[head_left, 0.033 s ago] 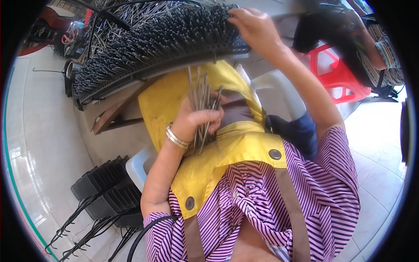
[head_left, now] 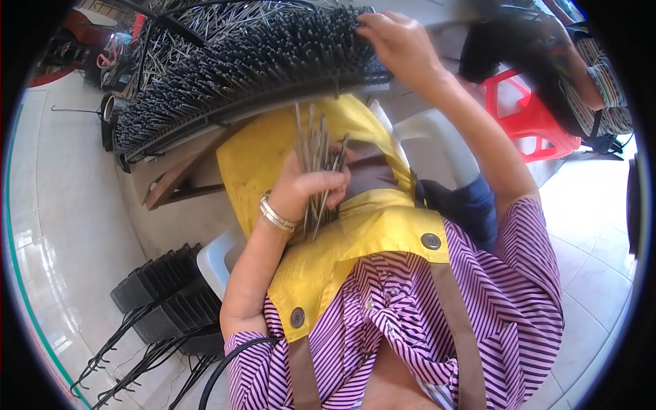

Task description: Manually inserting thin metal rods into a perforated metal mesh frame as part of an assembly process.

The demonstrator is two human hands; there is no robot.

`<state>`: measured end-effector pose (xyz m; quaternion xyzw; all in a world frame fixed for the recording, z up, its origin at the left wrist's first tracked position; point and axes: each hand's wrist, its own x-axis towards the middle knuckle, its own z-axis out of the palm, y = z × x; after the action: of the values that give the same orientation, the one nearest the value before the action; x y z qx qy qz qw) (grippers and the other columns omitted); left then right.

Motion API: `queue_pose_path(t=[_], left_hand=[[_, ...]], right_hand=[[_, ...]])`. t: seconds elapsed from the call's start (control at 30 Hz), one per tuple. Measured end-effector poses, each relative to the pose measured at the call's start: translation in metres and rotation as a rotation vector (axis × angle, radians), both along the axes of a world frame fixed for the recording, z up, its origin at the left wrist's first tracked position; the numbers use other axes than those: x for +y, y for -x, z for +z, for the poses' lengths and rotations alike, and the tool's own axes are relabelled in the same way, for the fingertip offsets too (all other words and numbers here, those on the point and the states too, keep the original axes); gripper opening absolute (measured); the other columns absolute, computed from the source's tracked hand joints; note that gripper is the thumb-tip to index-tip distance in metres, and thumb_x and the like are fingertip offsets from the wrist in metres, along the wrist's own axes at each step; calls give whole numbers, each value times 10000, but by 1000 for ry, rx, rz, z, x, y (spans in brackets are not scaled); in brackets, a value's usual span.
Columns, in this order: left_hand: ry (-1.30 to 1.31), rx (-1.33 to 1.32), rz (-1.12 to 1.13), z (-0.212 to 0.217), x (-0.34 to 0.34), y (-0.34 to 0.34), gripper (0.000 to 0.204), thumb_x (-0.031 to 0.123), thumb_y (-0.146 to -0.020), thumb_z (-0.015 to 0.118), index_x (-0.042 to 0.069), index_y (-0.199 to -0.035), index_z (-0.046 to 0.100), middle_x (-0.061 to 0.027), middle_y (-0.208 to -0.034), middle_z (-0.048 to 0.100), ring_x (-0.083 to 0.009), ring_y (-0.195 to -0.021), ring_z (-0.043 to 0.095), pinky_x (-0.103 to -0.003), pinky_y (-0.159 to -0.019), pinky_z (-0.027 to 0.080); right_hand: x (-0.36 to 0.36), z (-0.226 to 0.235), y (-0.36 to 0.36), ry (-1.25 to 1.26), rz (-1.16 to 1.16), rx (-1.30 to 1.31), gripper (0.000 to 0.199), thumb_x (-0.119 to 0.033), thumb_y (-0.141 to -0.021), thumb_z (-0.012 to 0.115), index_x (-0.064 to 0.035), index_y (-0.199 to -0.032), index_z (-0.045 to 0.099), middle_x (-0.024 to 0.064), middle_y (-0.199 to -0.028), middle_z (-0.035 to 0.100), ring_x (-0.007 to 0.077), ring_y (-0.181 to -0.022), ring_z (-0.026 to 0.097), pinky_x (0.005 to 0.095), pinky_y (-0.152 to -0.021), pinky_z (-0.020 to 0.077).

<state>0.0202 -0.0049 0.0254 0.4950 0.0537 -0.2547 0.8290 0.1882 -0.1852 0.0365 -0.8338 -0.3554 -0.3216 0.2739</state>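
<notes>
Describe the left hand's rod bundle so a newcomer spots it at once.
Start at the yellow apron, mid-picture. Over it, the left hand, beside a silvery bracelet, clasps the bundle of thin greyish rods. Unlike the dark pieces packed closely above, it is gripped in a fist.

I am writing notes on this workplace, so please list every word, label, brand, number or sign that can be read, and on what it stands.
None can be read.
The yellow apron, striped shirt and red plastic stool show no readable lettering; any marks on the thin rods in the left hand are too small to read.
</notes>
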Motion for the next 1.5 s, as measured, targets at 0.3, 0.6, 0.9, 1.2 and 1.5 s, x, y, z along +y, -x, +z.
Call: queue_pose_path(t=[0.3, 0.6, 0.9, 1.2, 1.5], left_hand=[[14, -19, -5, -2, 0, 0, 320, 42, -651, 599, -39, -939, 488, -105, -593, 487, -142, -429, 437, -252, -408, 358], [40, -10, -4, -2, -1, 1, 315, 31, -653, 595, -38, -941, 488, -106, -597, 495, -140, -427, 436, -251, -404, 360], [53, -16, 5, -1, 1, 2, 324, 37, -656, 597, -28, -954, 487, -107, -600, 493, -141, -430, 442, -254, -413, 372], [28, -9, -7, -1, 1, 2, 332, 58, -661, 602, -18, -962, 485, -104, -599, 488, -144, -430, 444, -258, -416, 373], [47, -16, 0, -2, 1, 1, 321, 40, -656, 581, -19, -956, 484, -98, -585, 479, -142, -421, 436, -262, -411, 361]], right_hand=[[9, 13, 1, 86, -165, 109, 172, -148, -678, 561, -7, -580, 547, 210, -627, 553, 383, -631, 552, 446, -587, 438], [7, 33, -2, 315, -192, 408, 190, -174, -702, 569, 0, -628, 547, 217, -635, 547, 382, -660, 548, 444, -605, 431], [-27, 1, 32, -115, 7, 59, 317, -177, -699, 695, -22, -949, 575, 118, -748, 582, 161, -644, 580, 252, -559, 463], [-25, -30, 20, -40, 67, -88, 177, -4, -689, 623, 9, -847, 546, 136, -737, 566, 288, -646, 552, 340, -558, 449], [-20, -1, 22, -68, 47, -169, 176, -28, -724, 604, -18, -890, 545, 128, -738, 567, 294, -649, 547, 351, -561, 440]])
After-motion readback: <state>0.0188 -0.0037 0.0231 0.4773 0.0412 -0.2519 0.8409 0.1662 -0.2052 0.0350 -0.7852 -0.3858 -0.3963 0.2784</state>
